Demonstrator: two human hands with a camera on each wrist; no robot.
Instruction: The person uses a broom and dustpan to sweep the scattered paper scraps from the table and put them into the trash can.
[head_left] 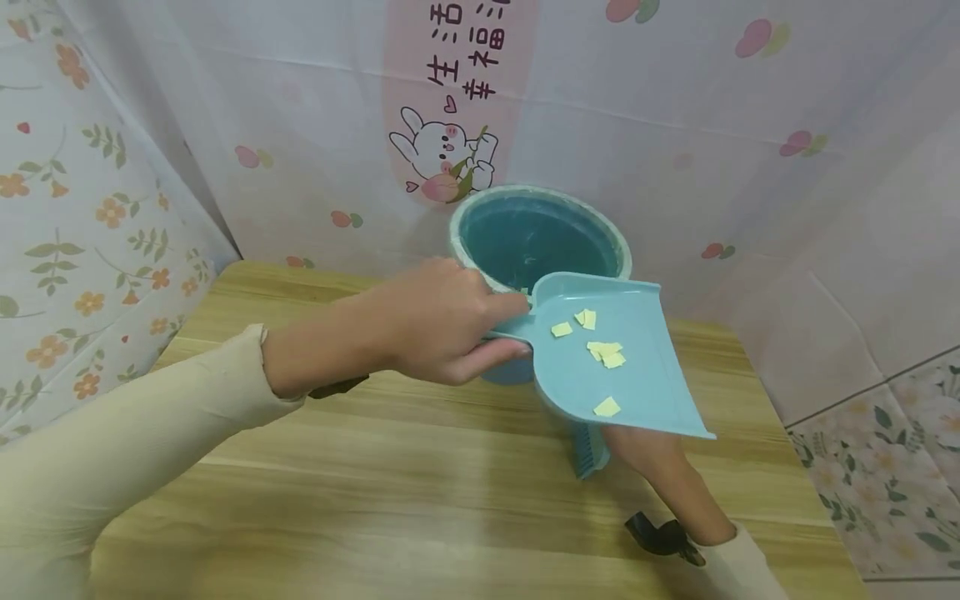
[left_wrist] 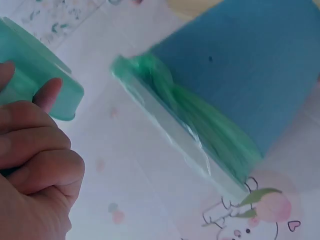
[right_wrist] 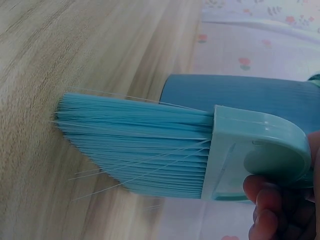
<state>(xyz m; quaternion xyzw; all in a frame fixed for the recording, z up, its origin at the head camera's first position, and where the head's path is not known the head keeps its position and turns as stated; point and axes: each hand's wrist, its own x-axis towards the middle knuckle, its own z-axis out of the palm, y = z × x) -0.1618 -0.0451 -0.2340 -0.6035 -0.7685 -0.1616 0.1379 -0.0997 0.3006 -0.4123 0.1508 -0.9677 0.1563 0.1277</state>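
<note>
My left hand (head_left: 457,325) grips the short handle of a light-blue dustpan (head_left: 637,375), holding it in the air in front of the bin. Several small pale-yellow paper scraps (head_left: 603,352) lie on the pan. Behind it stands a blue trash bin (left_wrist: 240,70), its rim lined with a thin green bag (left_wrist: 200,115). Under the dustpan, partly hidden by it in the head view, my right hand (head_left: 648,450) holds a light-blue hand brush (right_wrist: 135,145). The brush's bristles point down toward the table in the right wrist view, with the bin close behind.
The wooden table (head_left: 360,500) runs up to a white printed curtain (head_left: 315,125) with a rabbit and fruit at the back. A flower-patterned cloth (head_left: 82,208) hangs at the left, and another floral panel (head_left: 892,467) is at the right. Dark straps circle both wrists.
</note>
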